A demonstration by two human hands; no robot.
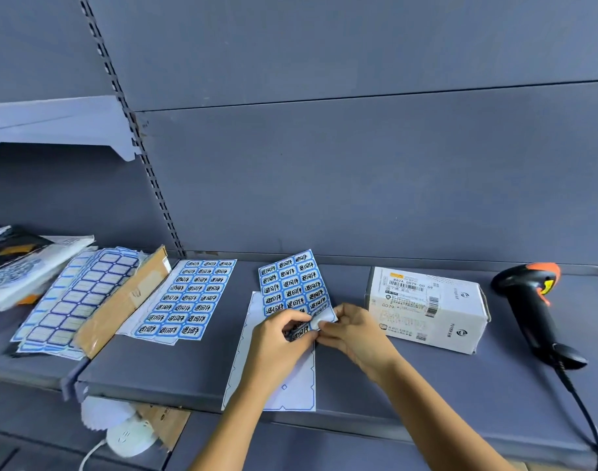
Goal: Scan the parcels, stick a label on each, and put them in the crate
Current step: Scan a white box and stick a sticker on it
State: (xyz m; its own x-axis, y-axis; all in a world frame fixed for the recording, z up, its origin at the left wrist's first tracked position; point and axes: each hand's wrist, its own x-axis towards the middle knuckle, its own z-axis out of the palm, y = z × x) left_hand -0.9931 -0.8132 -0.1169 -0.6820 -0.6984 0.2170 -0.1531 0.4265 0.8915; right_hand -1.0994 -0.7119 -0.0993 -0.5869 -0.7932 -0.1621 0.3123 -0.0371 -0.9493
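My left hand [278, 341] and right hand [357, 331] both pinched the near corner of the label sheet [292, 283] (its edge curling); open shelf [348, 283] separated it from the parcel [426, 311].

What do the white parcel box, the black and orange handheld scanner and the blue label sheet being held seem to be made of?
White parcel box: likely cardboard, matte; folded edges and flap seams show.
Black and orange handheld scanner: probably moulded plastic, slightly glossy with highlights.
Blue label sheet: thin paper, possibly on a backing; its pinched corner curls.
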